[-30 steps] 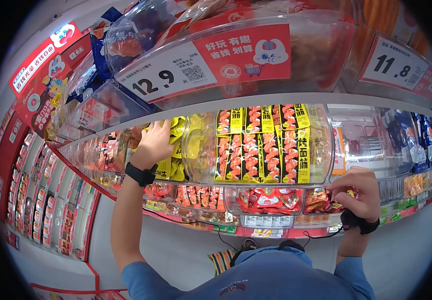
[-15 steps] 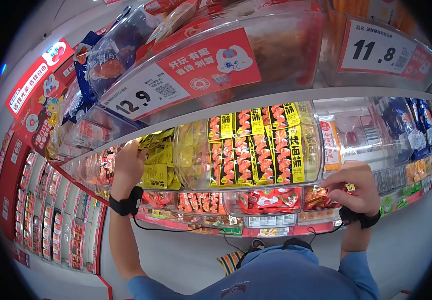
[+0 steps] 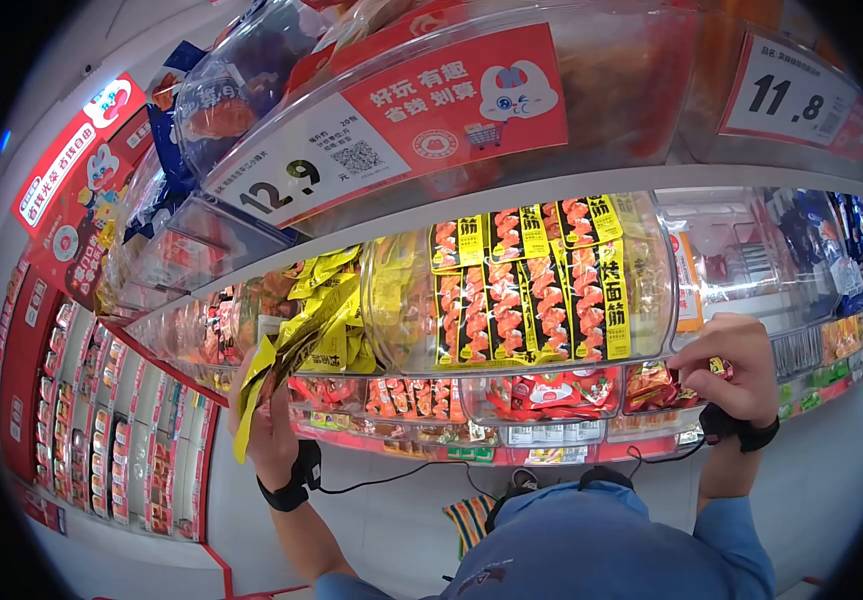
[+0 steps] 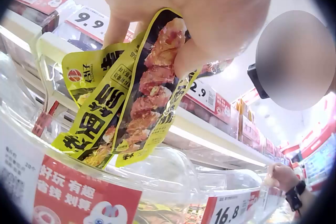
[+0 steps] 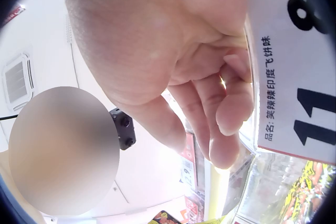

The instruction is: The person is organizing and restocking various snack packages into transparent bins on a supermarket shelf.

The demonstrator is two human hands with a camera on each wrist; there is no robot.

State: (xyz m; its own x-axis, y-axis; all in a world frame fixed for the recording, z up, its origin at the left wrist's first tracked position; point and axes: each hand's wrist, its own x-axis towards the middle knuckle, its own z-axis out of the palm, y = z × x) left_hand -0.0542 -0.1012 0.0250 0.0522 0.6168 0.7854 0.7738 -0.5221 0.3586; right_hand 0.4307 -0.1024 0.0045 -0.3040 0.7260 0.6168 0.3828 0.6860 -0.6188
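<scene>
My left hand (image 3: 274,440) grips a few yellow-and-black snack packets (image 4: 149,87) at their upper ends. The packets, printed with pictures of red spiral skewers, fan out and slant over the rim of a clear bin in the left wrist view. More yellow packets (image 3: 337,285) lie in the bin behind them. My right hand (image 3: 734,370) is at the front edge of the shelf on the right, its fingers loosely curled with nothing held. In the right wrist view its fingers (image 5: 223,153) are beside a white price tag (image 5: 294,77).
A middle bin (image 3: 392,345) displays rows of the same packets. Above it, an upper shelf juts out with large price tags (image 3: 297,165). Lower bins hold red packets (image 3: 547,392). Cables run from the wrist straps, and a striped bag (image 3: 469,522) is on the floor.
My left hand reached into the left yellow-packet bin, then drew back toward me with packets in its grip. The right hand stays by the bin edge. The head view shifted slightly.
</scene>
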